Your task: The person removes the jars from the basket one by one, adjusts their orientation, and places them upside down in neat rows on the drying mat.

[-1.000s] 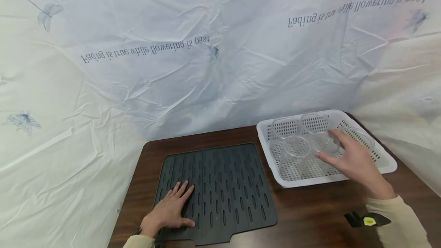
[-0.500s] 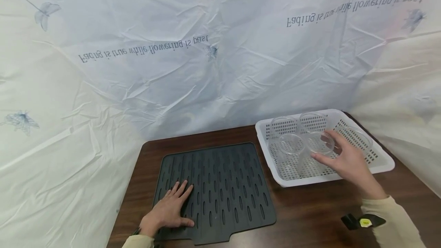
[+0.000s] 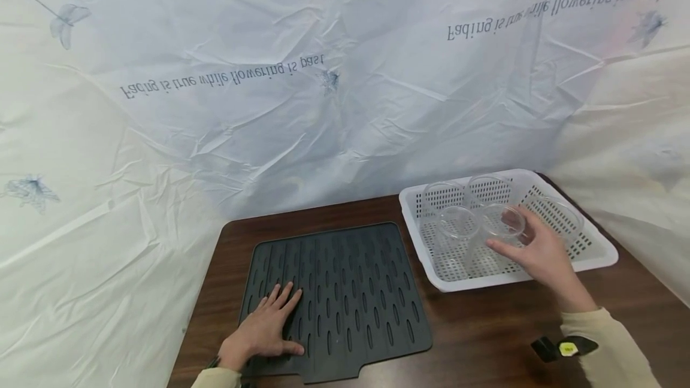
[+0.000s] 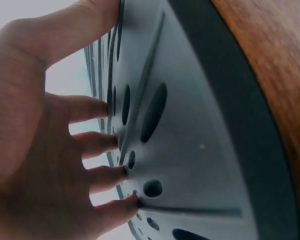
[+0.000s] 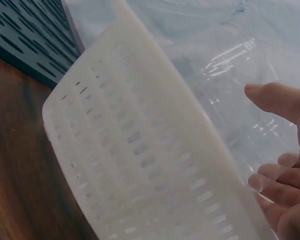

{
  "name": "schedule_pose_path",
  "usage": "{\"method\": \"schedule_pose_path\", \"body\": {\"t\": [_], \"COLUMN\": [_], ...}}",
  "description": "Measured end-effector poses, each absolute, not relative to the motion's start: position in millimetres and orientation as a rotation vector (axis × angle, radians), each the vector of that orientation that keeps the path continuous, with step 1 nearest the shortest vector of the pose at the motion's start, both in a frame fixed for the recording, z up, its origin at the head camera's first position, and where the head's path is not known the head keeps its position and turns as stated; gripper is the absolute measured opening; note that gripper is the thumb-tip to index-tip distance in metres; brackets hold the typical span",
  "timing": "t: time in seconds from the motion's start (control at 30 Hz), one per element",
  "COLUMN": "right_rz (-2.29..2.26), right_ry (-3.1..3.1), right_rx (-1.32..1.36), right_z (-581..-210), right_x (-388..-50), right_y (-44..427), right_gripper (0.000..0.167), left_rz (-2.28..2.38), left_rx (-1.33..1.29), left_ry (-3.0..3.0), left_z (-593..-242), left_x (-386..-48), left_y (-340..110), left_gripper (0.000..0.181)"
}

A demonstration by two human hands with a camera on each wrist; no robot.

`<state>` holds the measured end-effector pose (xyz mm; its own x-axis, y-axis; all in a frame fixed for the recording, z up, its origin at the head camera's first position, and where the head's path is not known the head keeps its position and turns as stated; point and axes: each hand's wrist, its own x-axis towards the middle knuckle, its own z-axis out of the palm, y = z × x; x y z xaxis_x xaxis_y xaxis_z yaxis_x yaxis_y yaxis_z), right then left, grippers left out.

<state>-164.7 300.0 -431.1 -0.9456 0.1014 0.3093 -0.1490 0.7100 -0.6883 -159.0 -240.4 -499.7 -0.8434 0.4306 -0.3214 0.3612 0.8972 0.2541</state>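
Note:
My left hand (image 3: 266, 327) lies with spread fingers on a dark grey slotted mat (image 3: 356, 292). In the left wrist view, its fingertips (image 4: 117, 210) touch the mat's surface. At the white plastic basket (image 3: 485, 285), my right hand (image 3: 544, 250) holds a clear cup (image 3: 504, 233) at its upper part, thumb on the near side and fingers curved round the far side. The cup stands inside the basket. In the right wrist view, clear walls show between thumb (image 5: 270, 97) and fingers; their exact contact is hard to see.
Several other clear vessels stand in the basket, among them a cup (image 3: 458, 233) just left of the held one and a wider bowl-like one (image 3: 571, 220) at the right. A brown wooden table (image 3: 463, 340) carries mat and basket. A pale printed sheet (image 3: 345, 124) hangs behind.
My right hand has shifted slightly left with its fingers around the cup. The two near cups have moved a little left in the basket. My left hand has stayed on the mat.

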Motion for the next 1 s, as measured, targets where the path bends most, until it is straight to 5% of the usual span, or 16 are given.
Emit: {"method": "schedule_pose_path", "body": {"t": [0.47, 1.0], "right_rz": [0.879, 0.924], "right_ry": [-2.775, -2.658], "right_rx": [-0.027, -0.012], "right_z": [-435.3, -422.0], "right_x": [-168.9, -160.7], "right_y": [297.4, 300.5], "right_gripper": [0.085, 0.064], "left_rz": [0.257, 0.274], "left_rx": [0.575, 0.563], "left_ry": [2.693, 2.694], "left_z": [-501.4, -496.7], "left_x": [-158.9, -154.9], "left_y": [-240.9, -238.0], "left_gripper": [0.116, 0.115]}}
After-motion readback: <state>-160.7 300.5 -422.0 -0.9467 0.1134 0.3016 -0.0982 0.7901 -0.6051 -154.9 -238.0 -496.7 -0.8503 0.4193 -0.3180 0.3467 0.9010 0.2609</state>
